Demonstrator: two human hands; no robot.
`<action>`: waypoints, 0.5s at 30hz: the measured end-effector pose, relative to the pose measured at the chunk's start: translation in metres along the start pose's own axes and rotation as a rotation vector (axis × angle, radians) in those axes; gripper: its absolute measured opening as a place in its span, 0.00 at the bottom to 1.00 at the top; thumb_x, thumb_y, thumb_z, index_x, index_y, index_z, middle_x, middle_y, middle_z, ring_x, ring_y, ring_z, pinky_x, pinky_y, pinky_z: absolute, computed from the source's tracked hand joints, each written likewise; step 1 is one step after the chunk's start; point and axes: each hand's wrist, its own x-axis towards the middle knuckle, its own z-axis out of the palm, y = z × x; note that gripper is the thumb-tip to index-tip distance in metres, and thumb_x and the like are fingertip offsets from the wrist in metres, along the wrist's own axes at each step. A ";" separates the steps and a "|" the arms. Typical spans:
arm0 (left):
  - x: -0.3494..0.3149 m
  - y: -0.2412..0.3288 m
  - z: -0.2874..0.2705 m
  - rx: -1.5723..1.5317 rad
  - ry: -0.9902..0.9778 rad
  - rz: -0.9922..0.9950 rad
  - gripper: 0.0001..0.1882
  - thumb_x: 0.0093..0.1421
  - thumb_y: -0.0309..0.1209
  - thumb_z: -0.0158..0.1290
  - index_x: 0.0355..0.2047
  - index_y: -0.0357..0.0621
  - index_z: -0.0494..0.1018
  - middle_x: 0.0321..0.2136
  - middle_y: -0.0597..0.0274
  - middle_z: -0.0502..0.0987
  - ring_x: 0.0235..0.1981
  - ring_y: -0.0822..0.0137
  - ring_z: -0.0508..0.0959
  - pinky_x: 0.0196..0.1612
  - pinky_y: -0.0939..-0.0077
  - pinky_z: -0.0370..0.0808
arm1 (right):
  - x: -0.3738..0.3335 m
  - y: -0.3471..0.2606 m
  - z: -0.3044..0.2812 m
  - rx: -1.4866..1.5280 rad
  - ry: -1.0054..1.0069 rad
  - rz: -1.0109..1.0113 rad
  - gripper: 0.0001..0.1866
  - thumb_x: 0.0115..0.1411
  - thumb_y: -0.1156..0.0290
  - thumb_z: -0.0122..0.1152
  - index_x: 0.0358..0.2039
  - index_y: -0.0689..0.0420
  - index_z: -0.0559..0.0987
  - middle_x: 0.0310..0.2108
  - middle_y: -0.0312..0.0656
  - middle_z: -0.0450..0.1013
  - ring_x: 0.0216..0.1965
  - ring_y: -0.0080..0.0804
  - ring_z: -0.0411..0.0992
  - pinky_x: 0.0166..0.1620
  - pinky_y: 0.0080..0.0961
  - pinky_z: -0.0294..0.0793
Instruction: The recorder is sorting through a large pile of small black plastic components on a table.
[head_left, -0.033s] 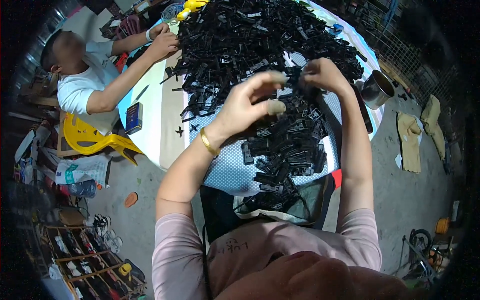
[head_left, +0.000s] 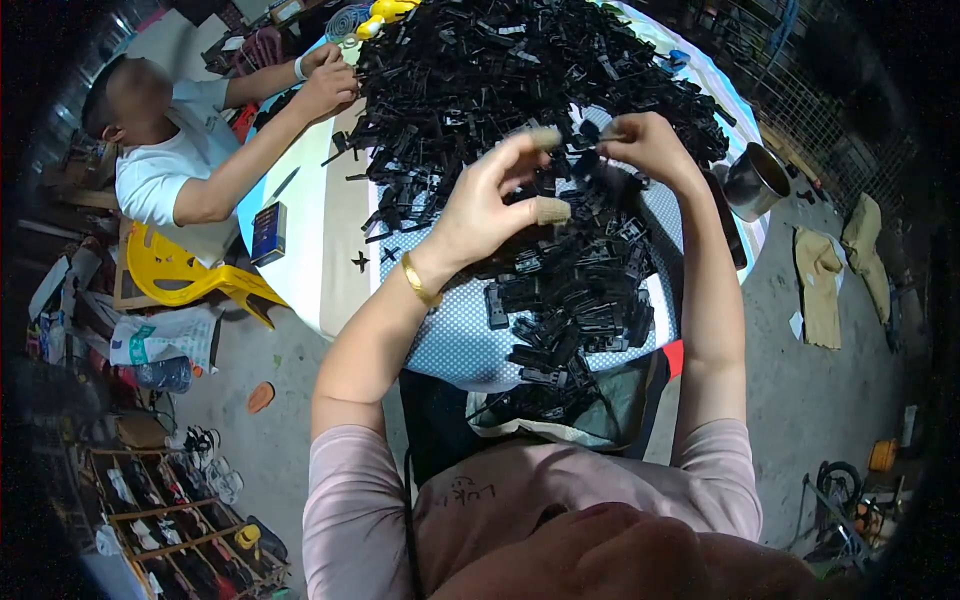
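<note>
My left hand point(head_left: 488, 205) hovers over the table with its thumb and fingers spread and nothing between them. Tan tape wraps its thumb and a fingertip. Across from it, my right hand point(head_left: 645, 145) pinches a small black plastic part point(head_left: 590, 131); more dark parts blur just under its fingers. A large heap of black plastic parts point(head_left: 480, 70) covers the far side of the table. Closer to me lies a smaller pile of similar parts point(head_left: 575, 285) on a dotted blue-white cloth point(head_left: 460, 335). Below the table edge, an open bag point(head_left: 600, 425) on my lap holds more black parts.
A co-worker point(head_left: 180, 150) in a white shirt sits at the left, both hands at the heap's edge. A small dark blue box point(head_left: 268, 234) lies on the table's left side. At the right edge stands a metal pot point(head_left: 755, 180). A yellow chair point(head_left: 180, 270) is beside the co-worker.
My right hand's fingers have shifted slightly, and a black part now shows at their tips. My left hand's fingers have moved a little to the left.
</note>
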 end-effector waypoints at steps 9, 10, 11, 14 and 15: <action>0.004 -0.005 -0.006 -0.236 0.121 0.032 0.31 0.48 0.19 0.53 0.53 0.36 0.55 0.46 0.52 0.67 0.45 0.68 0.70 0.49 0.78 0.67 | -0.028 -0.088 0.026 0.751 -0.041 -0.070 0.12 0.51 0.64 0.58 0.28 0.62 0.77 0.19 0.31 0.69 0.21 0.14 0.62 0.25 0.14 0.61; 0.004 -0.005 -0.007 -0.236 0.125 0.035 0.31 0.48 0.19 0.53 0.53 0.36 0.55 0.46 0.52 0.67 0.45 0.68 0.70 0.49 0.78 0.67 | -0.029 -0.088 0.027 0.839 -0.086 -0.045 0.13 0.53 0.63 0.56 0.29 0.63 0.76 0.18 0.30 0.67 0.20 0.14 0.61 0.24 0.13 0.60; 0.005 -0.005 -0.008 -0.284 0.199 0.022 0.28 0.49 0.19 0.53 0.51 0.36 0.56 0.45 0.53 0.68 0.44 0.68 0.71 0.48 0.78 0.68 | -0.032 -0.094 0.028 0.802 0.010 -0.093 0.14 0.56 0.62 0.52 0.30 0.62 0.75 0.17 0.28 0.64 0.18 0.12 0.58 0.22 0.13 0.57; 0.006 -0.007 -0.011 -0.384 0.294 0.032 0.22 0.52 0.19 0.50 0.48 0.35 0.59 0.42 0.54 0.70 0.42 0.69 0.72 0.46 0.78 0.70 | -0.028 -0.087 0.033 0.893 0.175 -0.204 0.14 0.57 0.61 0.50 0.33 0.60 0.75 0.16 0.25 0.61 0.15 0.08 0.54 0.17 0.08 0.49; 0.006 -0.008 -0.010 -0.344 0.295 0.046 0.22 0.52 0.19 0.50 0.48 0.36 0.60 0.42 0.55 0.70 0.42 0.69 0.72 0.45 0.79 0.70 | -0.028 -0.086 0.031 0.873 0.147 -0.235 0.14 0.58 0.62 0.50 0.34 0.60 0.75 0.17 0.26 0.63 0.15 0.08 0.55 0.17 0.07 0.49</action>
